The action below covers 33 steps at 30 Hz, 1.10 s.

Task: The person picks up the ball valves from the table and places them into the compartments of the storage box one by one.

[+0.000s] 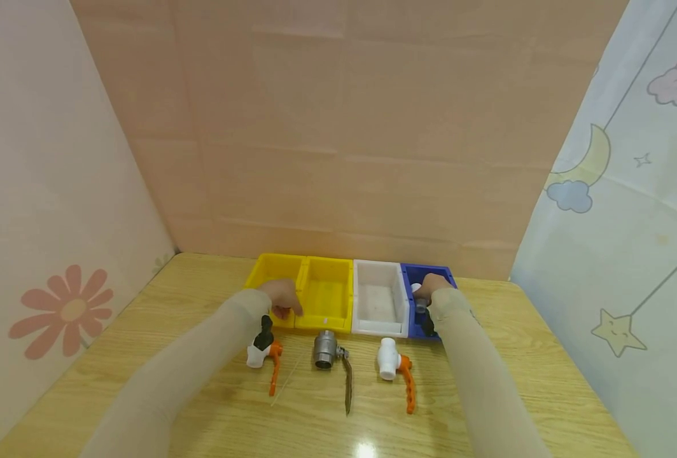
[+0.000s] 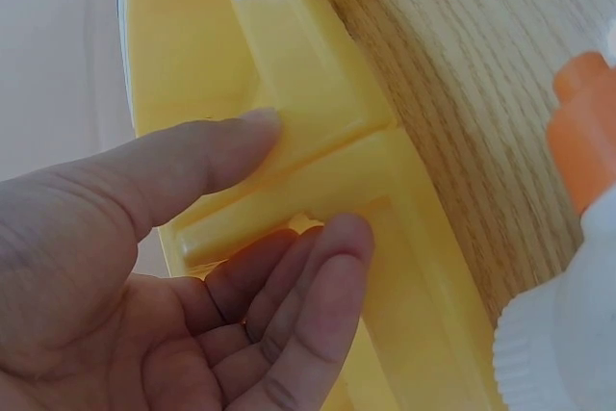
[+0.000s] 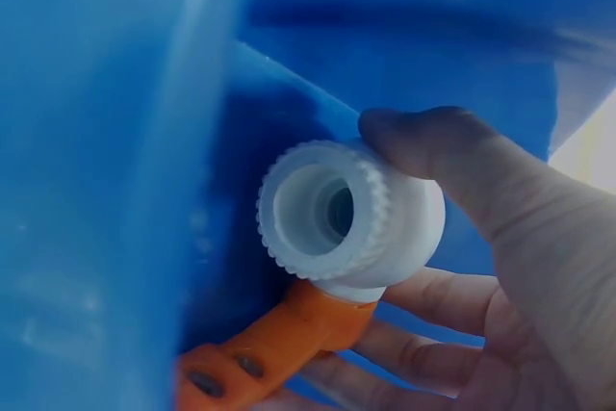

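My right hand (image 1: 432,286) is inside the blue bin (image 1: 452,276). It grips a white plastic ball valve with an orange lever (image 3: 409,223), thumb on top of the body and fingers behind and beneath it. The valve's ribbed open end shows in the right wrist view. At the left yellow bin (image 1: 275,259), my left hand (image 1: 283,295) holds nothing. Its thumb and loosely bent fingers lie about the wall between the two yellow bins. Close below that hand rests another white ball valve with an orange lever (image 1: 255,357).
On the wooden table (image 1: 487,381), a metal ball valve (image 1: 325,350) with a long lever lies centrally, a third white ball valve (image 1: 388,360) right of it. The second yellow bin (image 1: 328,296) and a white bin (image 1: 377,305) stand between my hands. A thin stick (image 1: 285,381) lies left.
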### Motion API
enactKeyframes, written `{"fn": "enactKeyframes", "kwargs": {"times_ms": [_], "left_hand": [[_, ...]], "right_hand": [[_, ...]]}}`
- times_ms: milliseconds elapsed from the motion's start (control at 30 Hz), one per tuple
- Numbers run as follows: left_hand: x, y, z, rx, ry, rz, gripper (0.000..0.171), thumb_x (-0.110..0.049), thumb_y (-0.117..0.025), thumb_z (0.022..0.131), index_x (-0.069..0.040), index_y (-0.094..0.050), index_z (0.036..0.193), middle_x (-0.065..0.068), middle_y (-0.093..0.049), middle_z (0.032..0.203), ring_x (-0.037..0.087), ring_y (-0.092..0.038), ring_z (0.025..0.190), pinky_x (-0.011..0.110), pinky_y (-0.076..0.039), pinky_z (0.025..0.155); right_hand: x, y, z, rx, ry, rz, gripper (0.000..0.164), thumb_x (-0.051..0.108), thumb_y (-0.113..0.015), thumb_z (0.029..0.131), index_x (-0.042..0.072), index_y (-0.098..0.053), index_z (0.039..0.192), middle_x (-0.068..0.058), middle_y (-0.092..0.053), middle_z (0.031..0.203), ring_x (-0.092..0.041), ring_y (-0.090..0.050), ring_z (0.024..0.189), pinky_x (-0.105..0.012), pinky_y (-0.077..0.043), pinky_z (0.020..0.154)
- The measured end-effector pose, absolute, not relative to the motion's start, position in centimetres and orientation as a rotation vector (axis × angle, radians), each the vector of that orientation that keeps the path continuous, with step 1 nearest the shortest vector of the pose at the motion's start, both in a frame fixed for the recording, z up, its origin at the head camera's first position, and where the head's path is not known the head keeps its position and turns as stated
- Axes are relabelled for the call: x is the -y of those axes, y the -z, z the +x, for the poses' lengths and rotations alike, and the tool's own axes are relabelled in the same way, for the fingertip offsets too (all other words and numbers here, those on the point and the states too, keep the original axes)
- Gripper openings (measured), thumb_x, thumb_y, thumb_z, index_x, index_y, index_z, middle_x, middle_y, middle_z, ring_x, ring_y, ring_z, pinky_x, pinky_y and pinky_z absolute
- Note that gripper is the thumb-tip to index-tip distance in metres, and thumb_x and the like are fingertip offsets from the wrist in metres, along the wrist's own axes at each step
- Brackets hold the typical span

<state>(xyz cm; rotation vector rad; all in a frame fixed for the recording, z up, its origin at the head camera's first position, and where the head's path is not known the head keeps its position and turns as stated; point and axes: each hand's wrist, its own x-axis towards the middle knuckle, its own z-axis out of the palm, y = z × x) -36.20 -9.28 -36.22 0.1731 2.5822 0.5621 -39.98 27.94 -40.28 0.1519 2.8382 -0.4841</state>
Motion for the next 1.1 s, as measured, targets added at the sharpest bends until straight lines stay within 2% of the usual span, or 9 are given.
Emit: {"fn": "enactKeyframes", "kwargs": {"times_ms": [300, 467, 867, 1100], "left_hand": [[9.2, 36.1, -36.2, -2.572, -0.566, 0.167, 0.019, -0.021, -0.076, 0.083, -0.004, -0.067, 0.083, 0.003, -0.054, 0.059, 0.013, -0.052, 0.050, 0.026, -0.056, 0.059], [9.3, 36.2, -36.3, -2.560, -0.589, 0.164, 0.019, -0.020, -0.076, 0.083, -0.004, -0.068, 0.084, 0.004, -0.055, 0.059, 0.014, -0.053, 0.051, 0.027, -0.056, 0.060], [9.2, 36.2, -36.3, -2.552, -0.607, 0.187, 0.017, -0.019, -0.075, 0.083, -0.004, -0.068, 0.085, 0.004, -0.054, 0.060, 0.014, -0.054, 0.052, 0.029, -0.058, 0.063], [8.9, 36.0, -36.3, -2.562, -0.581, 0.187, 0.019, -0.020, -0.075, 0.083, -0.003, -0.066, 0.086, 0.003, -0.053, 0.060, 0.013, -0.053, 0.051, 0.025, -0.056, 0.059]], "right_hand": [[-28.1, 40.5, -39.9, -2.836, 0.465, 0.134, 0.034, 0.033, -0.068, 0.083, 0.000, -0.068, 0.079, -0.006, -0.063, 0.067, -0.018, -0.057, 0.061, -0.027, -0.046, 0.054], [-27.9, 40.3, -39.7, -2.805, 0.495, 0.153, 0.032, 0.032, -0.067, 0.084, 0.000, -0.068, 0.080, -0.007, -0.062, 0.069, -0.019, -0.056, 0.062, -0.028, -0.046, 0.054], [-27.5, 39.1, -38.8, -2.764, 0.414, 0.092, 0.031, 0.032, -0.056, 0.089, 0.006, -0.062, 0.073, -0.004, -0.057, 0.069, -0.019, -0.052, 0.064, -0.027, -0.042, 0.057], [-27.5, 37.4, -38.2, -2.776, 0.295, 0.040, 0.037, 0.037, -0.051, 0.093, 0.004, -0.063, 0.080, -0.006, -0.059, 0.076, -0.019, -0.052, 0.069, -0.029, -0.042, 0.063]]}}
